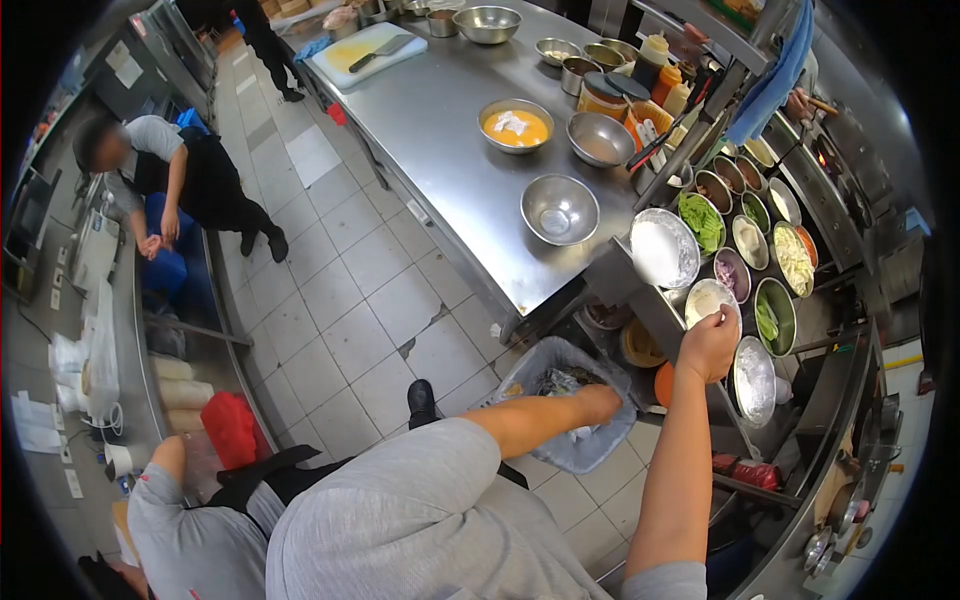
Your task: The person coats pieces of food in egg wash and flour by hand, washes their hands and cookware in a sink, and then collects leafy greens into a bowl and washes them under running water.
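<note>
My right hand (pixel 708 345) reaches up to the ingredient rack and grips the near rim of a small metal bowl (pixel 706 297) holding something white. My left hand (pixel 598 402) is stretched down into a bin lined with a clear plastic bag (pixel 545 360), just below the steel table's corner. Its fingers are buried among the scraps in the bin, so I cannot see what they hold. A larger bowl of white powder (pixel 662 250) sits just left of the small bowl.
Several metal tubs of chopped greens (pixel 700 220), onion and shreds fill the rack. The steel table (pixel 450 150) carries an empty bowl (pixel 559 208), an orange-sauce bowl (pixel 515 127) and a cutting board with a knife (pixel 368 52). One person (pixel 180 180) leans on the left counter; another (pixel 200 520) crouches close at the lower left.
</note>
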### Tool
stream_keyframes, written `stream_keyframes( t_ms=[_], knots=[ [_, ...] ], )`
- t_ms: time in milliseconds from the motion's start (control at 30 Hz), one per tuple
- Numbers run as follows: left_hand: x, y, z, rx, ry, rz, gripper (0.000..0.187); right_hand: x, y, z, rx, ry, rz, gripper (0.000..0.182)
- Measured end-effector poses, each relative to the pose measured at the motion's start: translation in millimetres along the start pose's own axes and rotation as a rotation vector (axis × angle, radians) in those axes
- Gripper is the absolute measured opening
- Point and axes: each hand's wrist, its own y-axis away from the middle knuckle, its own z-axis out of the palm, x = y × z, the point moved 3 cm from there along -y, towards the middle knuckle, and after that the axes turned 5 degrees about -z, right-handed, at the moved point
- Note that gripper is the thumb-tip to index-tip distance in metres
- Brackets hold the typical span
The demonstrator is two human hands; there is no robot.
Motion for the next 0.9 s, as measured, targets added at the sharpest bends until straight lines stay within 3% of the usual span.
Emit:
stream_keyframes(
  t_ms=[233, 300, 433, 500, 600, 667, 733, 800, 833, 900],
  knots=[
    [5.5, 9.8, 4.6, 0.13, -0.096, -0.033, 0.051, 3.9, -1.2, 3.2, 0.011, 0.002, -0.023, 0.029],
    [-13.8, -4.9, 44.3, 0.346, -0.121, -0.047, 0.046, 4.9, -1.1, 4.0, 0.007, 0.01, -0.026, 0.029],
    [-51.0, -61.6, 103.4, 0.093, -0.167, 0.088, 0.043, 4.0, -1.9, 3.4, 0.0, 0.006, -0.034, 0.029],
    [-48.3, -54.6, 86.1, 0.108, 0.051, -0.036, 0.044, 4.2, -2.4, 2.9, -0.008, 0.01, -0.033, 0.029],
    [-11.9, -9.7, 23.8, 0.035, 0.11, -0.133, 0.054, 5.2, -2.2, 4.6, -0.014, 0.009, -0.021, 0.029],
    [12.0, 17.5, -16.3, 0.002, 0.069, -0.122, 0.051, 6.6, -2.7, 6.4, 0.006, 0.01, -0.04, 0.029],
    [13.7, 17.0, 3.2, -0.03, 0.028, -0.112, 0.048, 7.0, -2.6, 5.6, 0.002, 0.015, -0.035, 0.029],
    [-2.9, -3.0, 63.9, 0.559, -0.08, -0.074, 0.042, 4.8, -2.5, 5.4, 0.0, 0.016, -0.034, 0.029],
    [-16.2, -15.6, 69.9, 0.562, -0.081, -0.074, 0.042, 4.8, -2.5, 5.6, 0.0, 0.022, -0.03, 0.028],
    [-25.3, -25.8, 70.4, 0.003, -0.045, 0.047, 0.032, 4.3, -1.6, 4.7, 0.004, 0.029, -0.026, 0.028]
  ],
)
